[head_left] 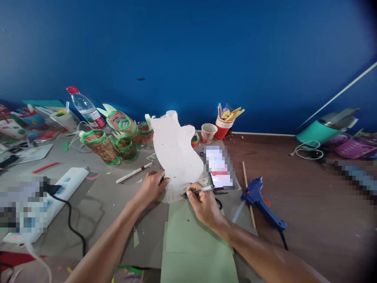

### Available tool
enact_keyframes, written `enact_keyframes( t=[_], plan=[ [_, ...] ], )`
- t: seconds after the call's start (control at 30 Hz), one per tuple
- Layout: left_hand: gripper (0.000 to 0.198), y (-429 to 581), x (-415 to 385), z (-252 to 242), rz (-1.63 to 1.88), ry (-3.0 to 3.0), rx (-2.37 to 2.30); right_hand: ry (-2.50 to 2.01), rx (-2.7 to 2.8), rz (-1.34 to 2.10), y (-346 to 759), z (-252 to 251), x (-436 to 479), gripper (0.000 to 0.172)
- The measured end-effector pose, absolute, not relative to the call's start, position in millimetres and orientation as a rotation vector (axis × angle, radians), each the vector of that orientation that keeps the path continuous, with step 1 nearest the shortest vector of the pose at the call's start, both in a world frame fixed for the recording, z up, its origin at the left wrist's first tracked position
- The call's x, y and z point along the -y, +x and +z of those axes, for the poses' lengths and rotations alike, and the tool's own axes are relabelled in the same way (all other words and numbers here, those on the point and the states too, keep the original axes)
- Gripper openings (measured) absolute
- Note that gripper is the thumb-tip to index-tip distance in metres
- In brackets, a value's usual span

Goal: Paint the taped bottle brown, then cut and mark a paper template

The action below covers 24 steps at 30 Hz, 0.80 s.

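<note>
A white cut-out paper shape [176, 153] lies over a pale green sheet [197, 243] on the grey work surface. My left hand [152, 186] presses down on the shape's lower left edge, fingers curled against the paper. My right hand [203, 203] is closed on a pen [198, 191], whose tip meets the shape's lower edge. Both forearms reach in from the bottom of the view.
A blue glue gun [260, 202] and a thin wooden stick [246, 184] lie to the right. Behind stand green-rimmed craft pots [101, 145], a water bottle [85, 106], paper cups [208, 132] and a red cup of tools [223, 126]. A power strip with a black cable [70, 220] lies left.
</note>
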<state>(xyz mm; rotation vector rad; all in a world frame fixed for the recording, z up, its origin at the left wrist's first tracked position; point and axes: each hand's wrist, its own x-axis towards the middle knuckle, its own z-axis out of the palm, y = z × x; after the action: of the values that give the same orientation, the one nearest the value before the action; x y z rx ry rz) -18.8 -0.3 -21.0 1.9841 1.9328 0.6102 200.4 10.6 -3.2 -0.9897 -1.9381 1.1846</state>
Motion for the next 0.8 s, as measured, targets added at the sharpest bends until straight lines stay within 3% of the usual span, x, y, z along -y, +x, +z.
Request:
enact_keyframes(
  t=[0.8],
  plan=[
    [0.023, -19.3, 0.4, -20.6, 0.581, 2.058, -1.917, -0.976, 1.939, 1.225, 201.4, 0.1, -9.8, 0.02]
  ],
)
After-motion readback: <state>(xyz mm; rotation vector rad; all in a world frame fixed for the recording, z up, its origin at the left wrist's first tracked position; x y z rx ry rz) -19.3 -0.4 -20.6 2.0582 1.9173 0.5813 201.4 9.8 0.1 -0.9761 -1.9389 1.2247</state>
